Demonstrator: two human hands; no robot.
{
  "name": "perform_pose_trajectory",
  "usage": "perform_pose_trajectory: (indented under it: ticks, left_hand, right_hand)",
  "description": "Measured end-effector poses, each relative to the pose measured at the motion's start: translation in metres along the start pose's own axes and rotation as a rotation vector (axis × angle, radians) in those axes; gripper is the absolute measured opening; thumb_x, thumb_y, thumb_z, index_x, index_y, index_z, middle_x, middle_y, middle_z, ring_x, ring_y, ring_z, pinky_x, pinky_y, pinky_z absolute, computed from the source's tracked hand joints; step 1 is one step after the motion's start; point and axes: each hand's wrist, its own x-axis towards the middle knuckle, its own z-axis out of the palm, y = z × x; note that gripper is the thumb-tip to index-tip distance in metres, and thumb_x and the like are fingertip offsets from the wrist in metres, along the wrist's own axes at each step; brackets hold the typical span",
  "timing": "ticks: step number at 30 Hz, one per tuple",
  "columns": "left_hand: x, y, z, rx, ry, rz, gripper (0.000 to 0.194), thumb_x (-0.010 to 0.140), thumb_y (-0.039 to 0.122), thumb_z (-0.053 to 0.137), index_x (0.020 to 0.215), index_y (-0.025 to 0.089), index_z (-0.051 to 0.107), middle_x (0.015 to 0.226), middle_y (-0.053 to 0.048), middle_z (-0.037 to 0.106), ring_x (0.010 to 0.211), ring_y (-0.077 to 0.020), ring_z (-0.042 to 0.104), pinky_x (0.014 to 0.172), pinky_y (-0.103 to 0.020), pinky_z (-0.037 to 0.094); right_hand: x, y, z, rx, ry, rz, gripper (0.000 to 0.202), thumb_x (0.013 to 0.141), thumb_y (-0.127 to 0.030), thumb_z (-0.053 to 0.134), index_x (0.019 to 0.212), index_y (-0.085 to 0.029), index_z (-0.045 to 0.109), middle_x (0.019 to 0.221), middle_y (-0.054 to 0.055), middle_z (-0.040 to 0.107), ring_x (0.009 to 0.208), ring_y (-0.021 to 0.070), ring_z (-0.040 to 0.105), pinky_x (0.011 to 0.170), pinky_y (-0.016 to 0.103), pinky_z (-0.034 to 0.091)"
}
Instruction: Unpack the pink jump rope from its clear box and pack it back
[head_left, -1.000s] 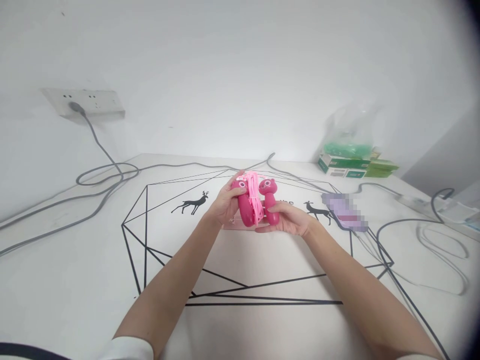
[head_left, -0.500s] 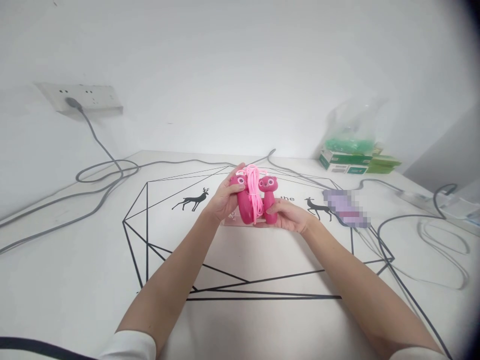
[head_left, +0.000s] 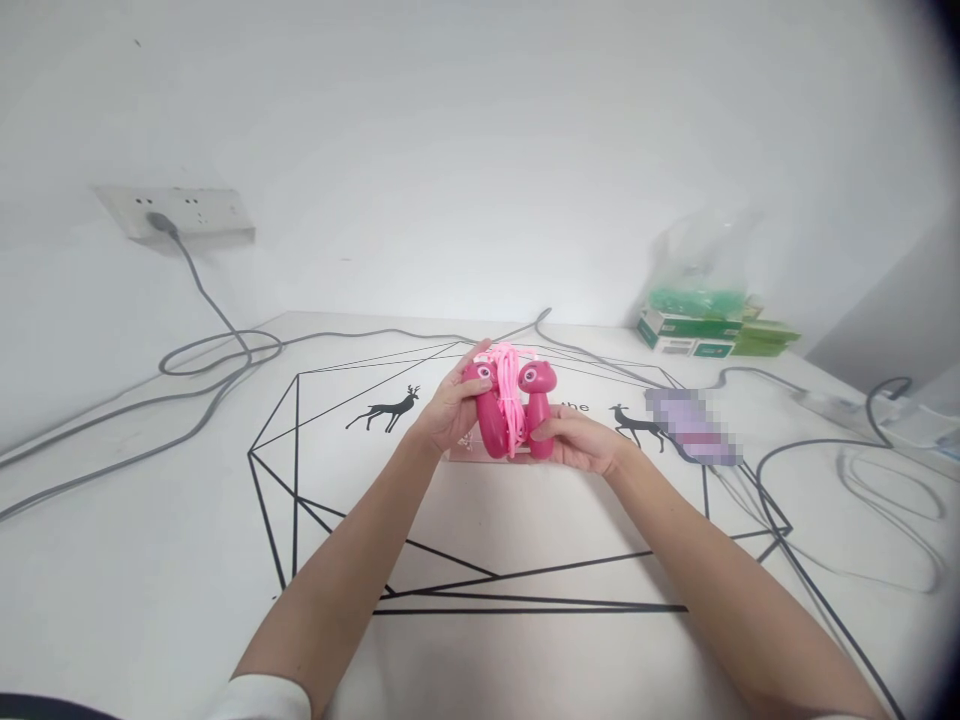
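Between my hands is a jump rope (head_left: 511, 400), its light pink cord bundled between two dark pink animal-shaped handles. My left hand (head_left: 450, 405) grips the left handle (head_left: 492, 425), with the thumb across its head. Around the lower part of the right handle (head_left: 540, 410) my right hand (head_left: 574, 438) is closed, thumb in front. The handles stand roughly upright, heads at the top. Partly hidden behind and below them is a flat, clear pinkish package (head_left: 472, 448). Whether it is held or lies on the table I cannot tell.
A white table mat (head_left: 465, 520) carries black lines and deer figures. To the right lies a blurred purple object (head_left: 694, 425). Boxes (head_left: 686, 330) with a plastic bag (head_left: 697, 270) on top stand at the back right. Grey cables (head_left: 217, 370) run along both sides from a wall socket (head_left: 187, 212).
The right handle has turned a little, its head now angled toward the right. Both hands keep their hold. The whole view has shifted slightly, so things appear lower.
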Motion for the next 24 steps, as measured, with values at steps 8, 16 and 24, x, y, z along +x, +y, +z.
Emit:
perform_pose_trajectory:
  ticks: [8,16,24]
  left_hand:
    - [0.0,-0.001,0.005,0.029,0.012,0.015,0.068,0.08,0.014,0.069,0.142,0.027,0.044,0.128,-0.004,0.062,0.112,-0.0166,0.062,0.099,-0.031,0.05]
    - [0.001,-0.013,0.012,0.06,0.038,0.074,0.066,0.077,0.015,0.074,0.136,0.028,0.049,0.116,-0.003,0.064,0.099,-0.014,0.064,0.092,-0.028,0.052]
    - [0.001,-0.016,0.018,0.089,0.021,0.107,0.059,0.076,0.017,0.074,0.129,0.029,0.051,0.109,-0.001,0.063,0.091,-0.0131,0.063,0.083,-0.027,0.053]
  right_hand:
    - [0.001,-0.003,0.0,-0.044,0.03,-0.008,0.023,0.07,-0.01,0.072,0.093,-0.011,0.071,0.09,0.008,0.074,0.082,0.0178,0.071,0.087,0.032,0.058]
    - [0.0,-0.006,0.004,-0.083,0.125,0.007,0.026,0.074,-0.016,0.078,0.098,-0.013,0.07,0.095,0.009,0.075,0.082,0.0174,0.072,0.081,0.028,0.061]
    - [0.0,-0.005,0.006,-0.212,0.217,-0.015,0.036,0.066,-0.018,0.085,0.1,-0.015,0.07,0.1,0.01,0.073,0.086,0.0203,0.071,0.074,0.029,0.062]
